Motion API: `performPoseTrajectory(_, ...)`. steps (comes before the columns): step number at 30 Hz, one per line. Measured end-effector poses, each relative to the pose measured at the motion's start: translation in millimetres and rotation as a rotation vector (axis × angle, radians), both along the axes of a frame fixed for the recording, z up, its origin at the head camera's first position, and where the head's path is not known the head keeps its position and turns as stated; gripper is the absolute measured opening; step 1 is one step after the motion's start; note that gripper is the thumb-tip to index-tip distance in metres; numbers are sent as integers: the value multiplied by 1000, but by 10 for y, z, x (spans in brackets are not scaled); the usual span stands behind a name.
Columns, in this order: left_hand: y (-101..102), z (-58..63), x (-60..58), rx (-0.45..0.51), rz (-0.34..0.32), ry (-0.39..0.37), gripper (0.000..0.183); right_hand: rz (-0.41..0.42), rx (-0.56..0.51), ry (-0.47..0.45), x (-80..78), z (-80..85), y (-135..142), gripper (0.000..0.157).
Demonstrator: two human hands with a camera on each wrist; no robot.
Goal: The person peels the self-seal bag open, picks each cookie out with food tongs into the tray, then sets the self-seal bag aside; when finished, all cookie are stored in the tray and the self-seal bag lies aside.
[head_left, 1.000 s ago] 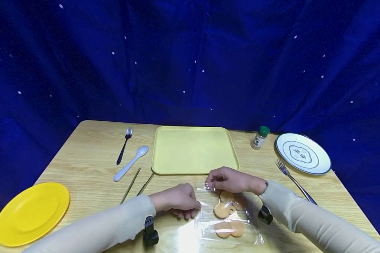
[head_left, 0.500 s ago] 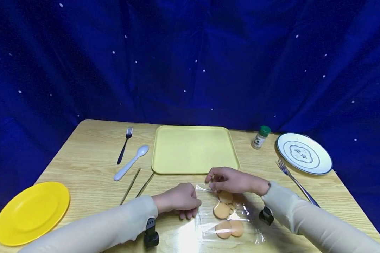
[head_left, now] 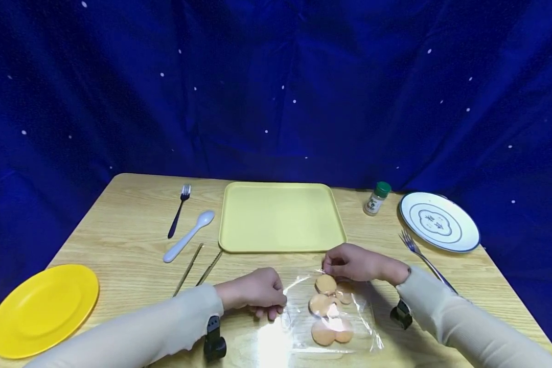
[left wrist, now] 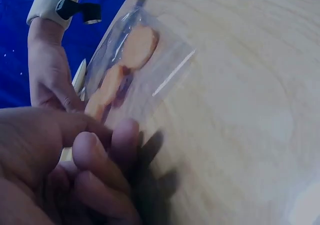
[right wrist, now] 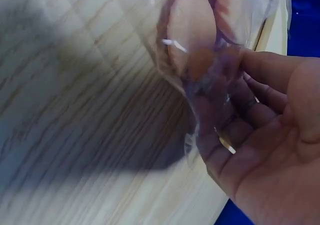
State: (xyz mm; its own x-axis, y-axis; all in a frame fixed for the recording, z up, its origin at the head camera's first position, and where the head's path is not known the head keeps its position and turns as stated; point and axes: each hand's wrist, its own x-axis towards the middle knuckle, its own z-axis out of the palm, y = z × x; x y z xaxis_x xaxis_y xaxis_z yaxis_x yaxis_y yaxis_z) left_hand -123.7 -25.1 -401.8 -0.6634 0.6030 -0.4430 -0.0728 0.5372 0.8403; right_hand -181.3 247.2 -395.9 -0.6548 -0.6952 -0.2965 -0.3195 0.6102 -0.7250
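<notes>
A clear plastic bag [head_left: 299, 332] lies on the table in front of me, with several round, flat, orange-tan slices [head_left: 323, 332] inside. At its left edge, my left hand [head_left: 259, 291] pinches the film between thumb and forefinger; the other fingers curl beneath. My right hand [head_left: 359, 263] pinches the bag's far edge near its right corner. In the right wrist view, film runs between the thumb and fingers [right wrist: 255, 115], close to one slice [right wrist: 192, 32]. The left wrist view shows the slices [left wrist: 140, 47] through the film, beyond the left fingertips.
Behind the bag lies a yellow tray [head_left: 282, 217]. Tongs [head_left: 188, 271], a white spoon [head_left: 188, 237] and a dark-handled fork [head_left: 179, 212] lie to the left, with a yellow plate [head_left: 43, 309] nearer. A green-capped shaker [head_left: 377, 199], patterned plate [head_left: 439, 222] and fork [head_left: 425, 258] are on the right.
My right hand has shifted right along the bag's far edge, and the film there is spread wider. More of the far slices shows. The left hand stays at the left edge.
</notes>
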Motion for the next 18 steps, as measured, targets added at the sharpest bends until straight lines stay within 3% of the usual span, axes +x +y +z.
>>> performPoseTrajectory(6, -117, 19, -73, -30, -122, -5, 24, 10, 6, 6, -40, -42, 35, 15)
performPoseTrajectory(13, -119, 22, -40, -61, -36, -36, 40, -23, -51, 29, -72, -62, 53, 13)
performPoseTrajectory(18, -7, 0, 39, -61, -35, -45, 41, -48, -92, -18, -61, -38, 73, 13)
